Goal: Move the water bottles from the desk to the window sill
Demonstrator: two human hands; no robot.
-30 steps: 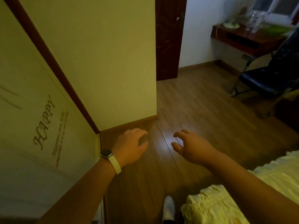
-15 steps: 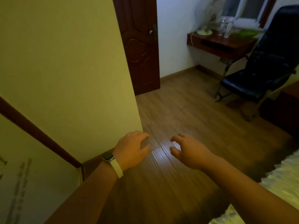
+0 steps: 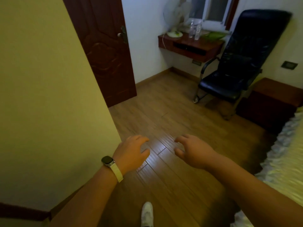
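Wooden floor (image 3: 164, 108) lay open between wall corner (image 3: 89, 79) and chair (image 3: 229, 79). Left hand (image 3: 131, 153) and right hand (image 3: 193, 151) hung loosely curled, empty. Water bottles (image 3: 197, 32) stood on desk (image 3: 205, 46).

We see two clear water bottles (image 3: 197, 32) standing upright, just beside each other, at the back of the dark red desk (image 3: 188, 46), below the white window sill (image 3: 213, 23).

left hand (image 3: 131, 153), right hand (image 3: 191, 151) outstretched, empty
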